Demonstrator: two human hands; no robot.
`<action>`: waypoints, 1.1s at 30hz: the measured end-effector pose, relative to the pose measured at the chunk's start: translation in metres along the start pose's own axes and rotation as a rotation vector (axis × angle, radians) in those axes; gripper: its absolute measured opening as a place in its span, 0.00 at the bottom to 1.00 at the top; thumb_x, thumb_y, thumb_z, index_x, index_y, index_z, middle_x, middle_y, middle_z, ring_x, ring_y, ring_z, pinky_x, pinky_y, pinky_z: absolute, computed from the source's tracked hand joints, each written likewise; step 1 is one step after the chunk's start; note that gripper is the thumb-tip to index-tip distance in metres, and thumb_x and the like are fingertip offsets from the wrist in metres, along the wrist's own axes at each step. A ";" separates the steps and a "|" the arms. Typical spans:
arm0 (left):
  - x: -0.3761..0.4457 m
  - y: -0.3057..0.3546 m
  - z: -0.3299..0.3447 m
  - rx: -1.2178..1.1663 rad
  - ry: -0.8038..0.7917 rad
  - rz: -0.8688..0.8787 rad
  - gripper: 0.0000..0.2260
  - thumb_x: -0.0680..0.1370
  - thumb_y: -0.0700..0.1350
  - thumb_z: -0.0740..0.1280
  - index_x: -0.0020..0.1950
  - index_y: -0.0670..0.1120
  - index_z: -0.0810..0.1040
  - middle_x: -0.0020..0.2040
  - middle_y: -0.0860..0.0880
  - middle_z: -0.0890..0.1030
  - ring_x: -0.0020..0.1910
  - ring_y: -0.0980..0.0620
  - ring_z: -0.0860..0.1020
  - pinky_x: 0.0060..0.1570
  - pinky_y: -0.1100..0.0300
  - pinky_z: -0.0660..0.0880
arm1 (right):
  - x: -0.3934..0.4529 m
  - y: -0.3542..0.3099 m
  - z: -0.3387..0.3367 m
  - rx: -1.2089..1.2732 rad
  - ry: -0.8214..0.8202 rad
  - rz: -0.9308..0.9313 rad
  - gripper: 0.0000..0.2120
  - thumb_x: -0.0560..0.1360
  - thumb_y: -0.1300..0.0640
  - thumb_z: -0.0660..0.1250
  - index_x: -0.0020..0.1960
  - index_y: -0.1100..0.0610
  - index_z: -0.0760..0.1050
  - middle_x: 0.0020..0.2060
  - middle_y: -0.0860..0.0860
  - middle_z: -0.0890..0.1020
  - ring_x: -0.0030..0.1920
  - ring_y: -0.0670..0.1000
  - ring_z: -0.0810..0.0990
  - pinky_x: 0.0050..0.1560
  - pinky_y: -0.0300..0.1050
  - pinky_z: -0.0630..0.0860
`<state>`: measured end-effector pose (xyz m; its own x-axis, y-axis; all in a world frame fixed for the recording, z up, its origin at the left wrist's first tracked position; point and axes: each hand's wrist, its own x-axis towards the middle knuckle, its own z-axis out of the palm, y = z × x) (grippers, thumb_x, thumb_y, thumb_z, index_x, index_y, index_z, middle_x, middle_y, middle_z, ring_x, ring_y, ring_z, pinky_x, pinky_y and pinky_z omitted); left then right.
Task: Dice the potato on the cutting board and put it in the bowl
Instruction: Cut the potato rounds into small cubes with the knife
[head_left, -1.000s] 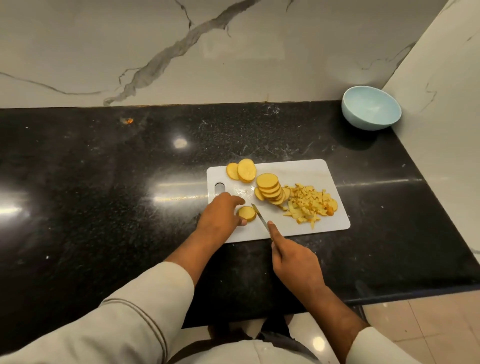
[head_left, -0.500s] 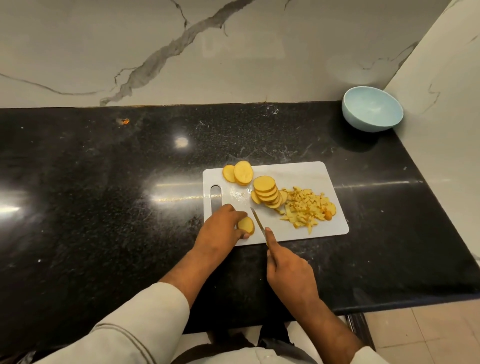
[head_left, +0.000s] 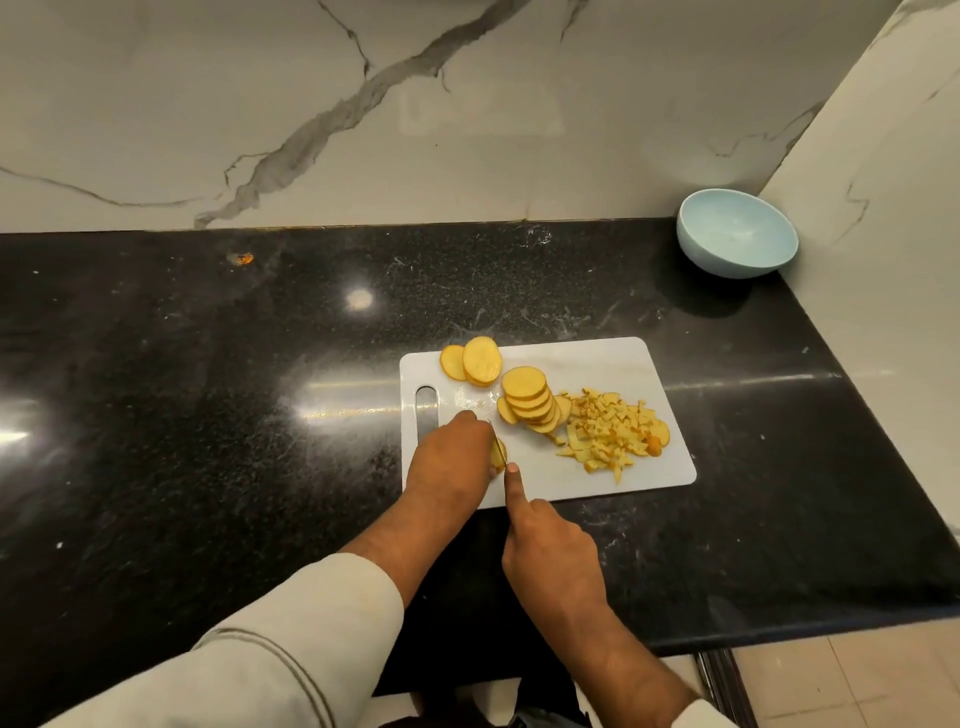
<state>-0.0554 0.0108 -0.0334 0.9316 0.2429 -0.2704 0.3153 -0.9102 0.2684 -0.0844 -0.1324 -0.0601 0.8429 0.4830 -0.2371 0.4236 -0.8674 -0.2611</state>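
Knife (head_left: 500, 451) now in slice – left hand (head_left: 451, 457) holds it | right hand (head_left: 550, 553) grips knife | bowl (head_left: 736, 232) empty

Worktop (head_left: 208, 415): black stone, fine pale speckle, glossy white light spots. Small orange fleck (head_left: 242, 257) near its back edge.
Wall (head_left: 467, 104) behind: off-white marble, grey veins running diagonally.
Cutting board (head_left: 597, 364): plain white.
Potato slices (head_left: 527, 397): yellow faces, tan-brown rims. Diced potato (head_left: 608, 431): pale yellow, one deeper orange bit at the pile's right.
Bowl (head_left: 737, 234), back right corner of the worktop: pale blue.
Sleeve (head_left: 291, 639): cream, with thin grey lines.
Floor tiles (head_left: 857, 686): beige.
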 end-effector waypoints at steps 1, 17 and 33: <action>0.001 0.001 -0.002 0.050 0.000 0.027 0.10 0.77 0.46 0.67 0.56 0.44 0.76 0.56 0.44 0.74 0.53 0.43 0.78 0.44 0.56 0.70 | 0.000 -0.002 0.001 -0.006 0.000 0.001 0.32 0.80 0.57 0.52 0.79 0.49 0.40 0.51 0.52 0.76 0.44 0.54 0.79 0.37 0.47 0.67; -0.001 0.007 -0.002 0.133 0.031 0.063 0.10 0.78 0.47 0.66 0.56 0.43 0.76 0.55 0.45 0.74 0.52 0.44 0.78 0.41 0.56 0.67 | 0.000 -0.002 0.001 -0.002 0.033 -0.014 0.31 0.80 0.57 0.52 0.79 0.50 0.42 0.47 0.53 0.76 0.39 0.54 0.78 0.33 0.46 0.65; 0.001 0.002 0.001 -0.081 0.038 -0.049 0.13 0.76 0.48 0.70 0.56 0.41 0.75 0.54 0.44 0.74 0.53 0.42 0.77 0.48 0.52 0.73 | -0.016 0.009 0.002 -0.038 -0.086 -0.003 0.33 0.79 0.57 0.53 0.78 0.48 0.38 0.44 0.52 0.75 0.40 0.54 0.78 0.36 0.47 0.68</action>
<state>-0.0535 0.0088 -0.0340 0.9203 0.3007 -0.2503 0.3731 -0.8670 0.3302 -0.0948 -0.1480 -0.0611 0.8109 0.4923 -0.3163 0.4392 -0.8692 -0.2269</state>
